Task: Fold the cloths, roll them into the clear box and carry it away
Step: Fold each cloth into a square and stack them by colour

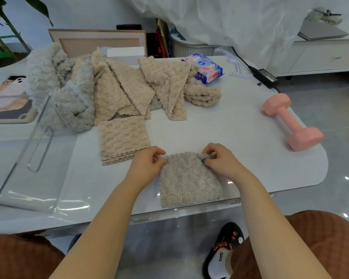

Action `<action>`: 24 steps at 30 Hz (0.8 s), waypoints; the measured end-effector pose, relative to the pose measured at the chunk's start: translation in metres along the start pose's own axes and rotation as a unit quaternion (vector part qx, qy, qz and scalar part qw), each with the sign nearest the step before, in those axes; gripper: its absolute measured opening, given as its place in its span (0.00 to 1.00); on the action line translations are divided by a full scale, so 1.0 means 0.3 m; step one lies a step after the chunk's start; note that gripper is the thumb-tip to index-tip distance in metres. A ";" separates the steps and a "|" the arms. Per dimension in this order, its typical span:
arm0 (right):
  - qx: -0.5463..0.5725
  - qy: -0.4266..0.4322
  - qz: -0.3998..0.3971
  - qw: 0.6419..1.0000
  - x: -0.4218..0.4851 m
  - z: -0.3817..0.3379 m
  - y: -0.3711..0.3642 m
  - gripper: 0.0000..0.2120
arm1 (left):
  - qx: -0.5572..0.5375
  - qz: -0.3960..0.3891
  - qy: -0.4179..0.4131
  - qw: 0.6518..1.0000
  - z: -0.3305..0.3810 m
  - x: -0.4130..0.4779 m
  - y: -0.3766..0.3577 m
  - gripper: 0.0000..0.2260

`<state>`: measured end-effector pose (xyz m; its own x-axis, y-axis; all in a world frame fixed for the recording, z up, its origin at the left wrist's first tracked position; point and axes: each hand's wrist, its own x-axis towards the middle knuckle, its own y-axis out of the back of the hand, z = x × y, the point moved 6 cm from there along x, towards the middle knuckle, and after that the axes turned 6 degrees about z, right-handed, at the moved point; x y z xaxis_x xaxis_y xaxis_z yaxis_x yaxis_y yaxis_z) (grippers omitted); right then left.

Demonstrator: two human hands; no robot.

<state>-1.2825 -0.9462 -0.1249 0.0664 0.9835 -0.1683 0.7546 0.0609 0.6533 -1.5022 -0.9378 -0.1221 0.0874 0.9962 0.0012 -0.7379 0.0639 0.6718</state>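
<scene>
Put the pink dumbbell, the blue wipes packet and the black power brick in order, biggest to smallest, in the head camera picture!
1. pink smooth dumbbell
2. blue and pink soft wipes packet, partly under a beige fluffy cloth
3. black boxy power brick

The dumbbell lies nearer the camera, so its lead may be exaggerated.

Both arms bare to the elbow, entering from the bottom edge and converging toward the middle. Left forearm [109, 208] angles up and to the right; right forearm [270, 208] angles up and to the left.

Left hand [149, 161]: back facing up, fingers curled, thumb and fingertips pinching the far left corner of the cloth [189, 182].

Right hand [220, 161]: back facing up, fingers curled, pinching the far right corner of the same cloth.

Hands level with each other and apart, with the cloth's far edge spanning between them. Both wrists roughly straight, low over the cloth's side edges.
</scene>
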 end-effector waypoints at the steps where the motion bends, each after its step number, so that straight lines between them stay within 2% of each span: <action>1: 0.016 -0.005 -0.005 1.000 -0.001 -0.002 -0.002 0.08 | 0.003 -0.009 0.007 1.000 -0.006 0.003 0.007 0.10; 6: -0.020 -0.001 -0.053 0.998 0.001 -0.023 -0.038 0.09 | 0.073 -0.070 0.054 0.993 -0.044 -0.005 -0.001 0.10; 10: -0.079 -0.016 -0.105 0.991 0.017 -0.036 -0.043 0.16 | 0.091 -0.091 0.035 0.991 -0.011 -0.014 -0.007 0.05; 12: -0.067 -0.016 -0.095 0.993 0.035 -0.043 -0.014 0.14 | 0.076 -0.105 0.027 0.991 0.007 0.000 0.005 0.04; 14: -0.009 -0.020 -0.047 0.999 0.063 -0.053 0.029 0.14 | 0.023 -0.097 0.041 0.994 0.019 0.033 0.026 0.03; 17: 0.064 -0.020 0.051 0.996 0.123 -0.073 0.073 0.13 | -0.044 -0.012 0.047 0.998 0.055 0.108 0.070 0.04; 19: 0.075 -0.001 0.089 0.993 0.171 -0.106 0.078 0.13 | -0.036 0.049 0.024 0.998 0.098 0.156 0.099 0.09; 21: 0.069 0.038 0.137 0.987 0.216 -0.171 0.106 0.14 | 0.018 0.122 -0.051 0.991 0.164 0.198 0.152 0.12; 24: 0.083 0.129 0.225 0.962 0.242 -0.285 0.203 0.14 | 0.035 0.214 -0.184 0.959 0.245 0.221 0.243 0.10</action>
<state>-1.2874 -0.8564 -0.0342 0.2615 0.9151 0.3070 0.7832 -0.3871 0.4866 -1.5009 -0.8714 -0.0188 0.0267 0.8407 0.5409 -0.7139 -0.3627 0.5990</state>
